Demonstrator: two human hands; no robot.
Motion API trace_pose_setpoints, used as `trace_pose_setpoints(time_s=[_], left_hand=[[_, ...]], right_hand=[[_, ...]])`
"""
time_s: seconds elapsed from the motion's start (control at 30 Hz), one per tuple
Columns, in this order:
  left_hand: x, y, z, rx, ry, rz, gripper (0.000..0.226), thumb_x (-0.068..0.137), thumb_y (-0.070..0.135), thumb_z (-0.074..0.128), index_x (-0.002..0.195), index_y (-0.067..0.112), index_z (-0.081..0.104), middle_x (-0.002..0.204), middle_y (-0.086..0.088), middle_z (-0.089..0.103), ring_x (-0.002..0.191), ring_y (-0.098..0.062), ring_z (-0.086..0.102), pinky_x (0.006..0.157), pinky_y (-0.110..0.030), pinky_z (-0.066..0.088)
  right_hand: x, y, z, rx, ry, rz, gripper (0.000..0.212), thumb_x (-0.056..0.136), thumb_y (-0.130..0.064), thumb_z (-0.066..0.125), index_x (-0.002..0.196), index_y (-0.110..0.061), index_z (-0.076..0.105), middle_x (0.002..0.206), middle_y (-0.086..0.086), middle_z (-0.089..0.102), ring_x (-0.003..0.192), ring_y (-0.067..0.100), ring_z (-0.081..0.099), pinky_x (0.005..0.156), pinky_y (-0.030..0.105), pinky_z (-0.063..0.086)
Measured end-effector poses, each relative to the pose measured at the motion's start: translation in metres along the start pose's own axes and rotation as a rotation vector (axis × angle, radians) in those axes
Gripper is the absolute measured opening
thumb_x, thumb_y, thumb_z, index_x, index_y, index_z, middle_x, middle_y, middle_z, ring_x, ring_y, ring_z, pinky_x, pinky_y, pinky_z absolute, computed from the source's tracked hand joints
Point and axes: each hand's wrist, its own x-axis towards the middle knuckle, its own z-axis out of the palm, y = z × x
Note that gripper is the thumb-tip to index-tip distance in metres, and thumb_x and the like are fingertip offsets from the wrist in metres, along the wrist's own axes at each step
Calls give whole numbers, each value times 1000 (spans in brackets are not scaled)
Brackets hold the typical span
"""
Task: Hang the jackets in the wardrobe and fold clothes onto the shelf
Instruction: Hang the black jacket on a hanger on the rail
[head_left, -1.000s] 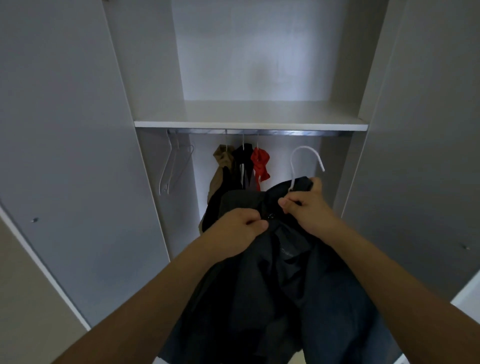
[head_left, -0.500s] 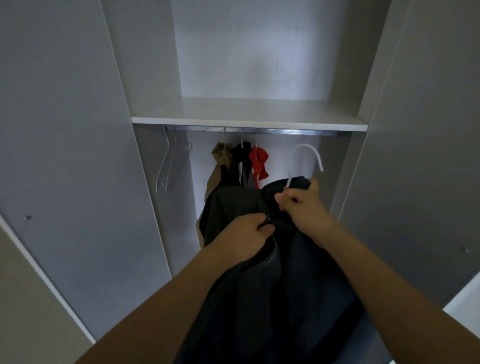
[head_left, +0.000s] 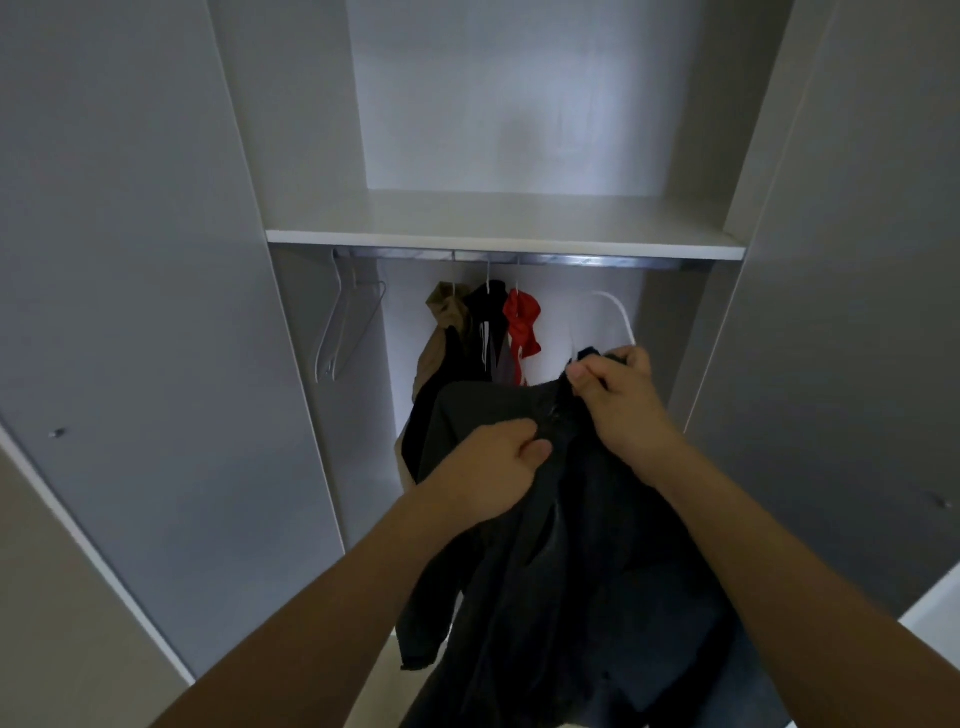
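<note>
Head view: jacket (head_left: 571, 545) (both hands gripping) shifted right.

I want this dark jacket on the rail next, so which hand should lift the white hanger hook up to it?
Probably the right hand: it grips the dark jacket beside the white plastic hanger hook, nearest the metal rail. The left hand holds fabric lower.

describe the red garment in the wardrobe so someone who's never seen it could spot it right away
Look under the white shelf at the metal rail. Three garments hang bunched near its middle; the red garment is the rightmost, beside a black garment and a tan one. It is the only bright colour in the wardrobe.
</note>
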Motion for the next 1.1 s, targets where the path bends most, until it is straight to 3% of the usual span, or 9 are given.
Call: trace_pose_setpoints(time_s=[0.1,0.17,0.33,0.53,0.7,0.77,0.87,1.03,1.1], left_hand=[[-13,-11,-6,113,-30,74,31,101,33,47,82,10,55,76,-1,59,67,-7,57,63,-14,46],[-25,-15,-10,173,-72,88,28,100,35,48,80,16,55,71,5,56,65,1,56,59,-8,42],[-36,-13,-10,305,-120,176,28,101,33,47,83,13,57,76,-5,61,67,-16,60,68,-29,52],[-39,-27,-17,242,-222,134,33,97,44,48,76,19,54,70,1,58,59,-8,56,62,-24,51],[-17,-24,1,163,20,19,44,86,69,48,92,27,59,84,10,64,75,-4,62,73,-26,54],[-9,-20,13,106,125,40,38,96,54,48,92,19,62,83,3,65,75,-9,63,77,-35,55],[-2,-16,20,186,182,106,37,101,41,45,87,12,63,77,-2,64,70,-14,61,75,-39,53],[3,-12,22,265,161,227,40,99,37,50,75,7,60,71,-6,60,67,-16,56,71,-40,49],[4,-13,23,273,144,245,39,99,36,51,74,7,60,72,-7,60,69,-16,56,73,-39,50]], right_hand=[[3,11,-13,-2,92,27,38,100,-21,50,72,4,58,79,10,47,61,11,45,70,25,36],[1,16,-14,-24,111,27,43,100,-21,49,69,9,51,63,12,45,57,17,42,60,30,35],[-3,22,-3,95,146,195,41,100,-30,49,78,3,58,68,12,50,64,20,47,66,32,40],[-10,13,-4,225,120,253,35,100,-33,49,75,-9,56,72,12,52,68,22,50,71,34,42],[-20,-6,-11,544,-143,326,20,79,-37,62,66,-22,60,72,-1,61,72,17,57,66,30,46],[-20,-9,-13,447,-211,261,32,77,-46,70,72,-15,68,76,3,69,74,24,64,66,29,52],[-15,-10,-18,233,-146,169,76,74,-62,70,91,12,64,89,27,67,84,40,65,82,45,55],[1,-3,-29,-84,-17,41,53,96,-41,46,67,2,56,61,12,51,59,21,51,64,32,41],[3,-3,-35,-141,-91,31,50,98,-39,42,67,-3,57,61,5,53,59,16,50,62,30,38]])
